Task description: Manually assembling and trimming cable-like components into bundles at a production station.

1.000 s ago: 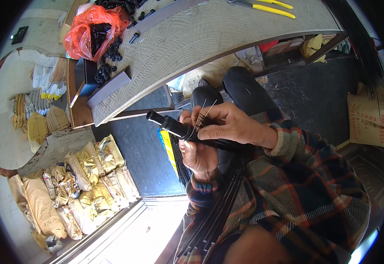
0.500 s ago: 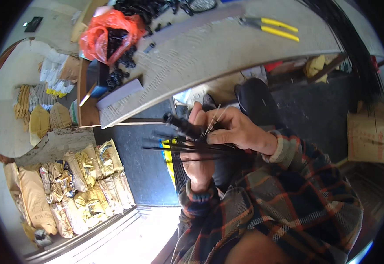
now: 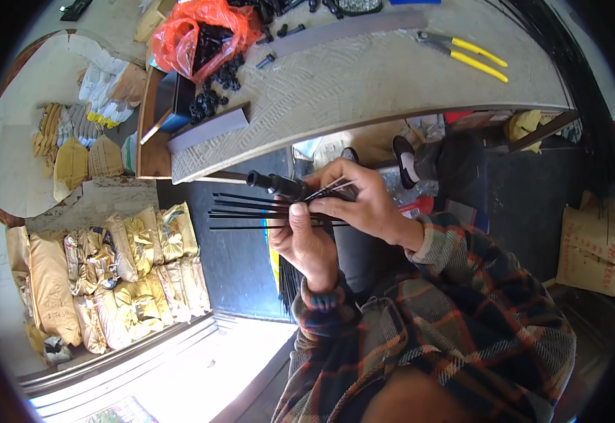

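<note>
My left hand [image 3: 306, 247] is closed around several thin black rods [image 3: 240, 204], its thumb pressed upright against them. The rods stick out to the left in a loose fan. Just above them lies a stepped black tubular part [image 3: 275, 185], its open end to the left and its other end between my hands. My right hand [image 3: 372, 203] is closed, thumb and forefinger pinching at a few thin pale strands [image 3: 337, 187] by that part's inner end. What the remaining right fingers touch is hidden. Both hands are in front of the workbench [image 3: 364, 70], over my lap.
Yellow-handled pliers [image 3: 473, 60] lie on the bench. A red plastic bag [image 3: 173, 46] of black parts sits at its left end. Long black strands [image 3: 589, 92] hang over the right side. Wrapped packages [image 3: 53, 282] are stacked at lower left, and a paper sack [image 3: 593, 247] stands at right.
The whole view has shifted a little. My left thumb now shows on top of the rods, which point left more evenly. The black tubular part lies closer to level, and my right hand still pinches the strands.
</note>
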A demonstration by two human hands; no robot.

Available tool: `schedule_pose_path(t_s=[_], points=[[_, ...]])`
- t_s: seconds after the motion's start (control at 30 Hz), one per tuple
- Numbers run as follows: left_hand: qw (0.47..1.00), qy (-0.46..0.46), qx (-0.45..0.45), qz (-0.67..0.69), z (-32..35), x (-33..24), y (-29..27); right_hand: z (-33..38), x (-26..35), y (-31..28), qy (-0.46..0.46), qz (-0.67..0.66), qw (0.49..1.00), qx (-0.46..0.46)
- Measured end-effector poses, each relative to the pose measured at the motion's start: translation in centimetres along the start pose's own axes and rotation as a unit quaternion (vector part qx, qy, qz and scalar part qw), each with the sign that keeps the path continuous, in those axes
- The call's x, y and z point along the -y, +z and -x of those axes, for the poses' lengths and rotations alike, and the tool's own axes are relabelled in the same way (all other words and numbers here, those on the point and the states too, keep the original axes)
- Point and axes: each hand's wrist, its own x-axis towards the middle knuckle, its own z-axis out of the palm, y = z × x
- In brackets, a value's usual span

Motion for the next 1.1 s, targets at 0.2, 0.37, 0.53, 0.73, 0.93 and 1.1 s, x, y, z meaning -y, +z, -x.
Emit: schedule_pose_path(t_s=[0.2,0.37,0.53,0.73,0.93,1.1], points=[[0.999,0.007,-0.052,-0.009,1.0,0.8,-2.4,1.0,-1.8,1.0,-0.027,0.076,0.996,0.025],[0.997,0.017,-0.065,-0.023,1.6,0.5,-3.0,1.0,-2.6,1.2,-0.074,0.191,0.978,0.027],[0.996,-0.006,-0.076,-0.048,2.3,0.8,-1.7,0.5,-2.4,-0.2,0.095,0.011,0.990,0.100],[0.991,0.004,-0.070,-0.113,2.5,1.1,-0.9,1.7,-2.6,1.4,0.073,0.017,0.997,0.023],[0.996,-0.078,-0.040,0.036,1.6,1.0,-3.1,1.6,-3.6,0.1,0.071,-0.046,0.992,0.090],[0.993,-0.095,-0.041,0.062,1.5,1.4,-3.6,2.2,-4.0,0.4,-0.009,0.039,0.998,0.045]])
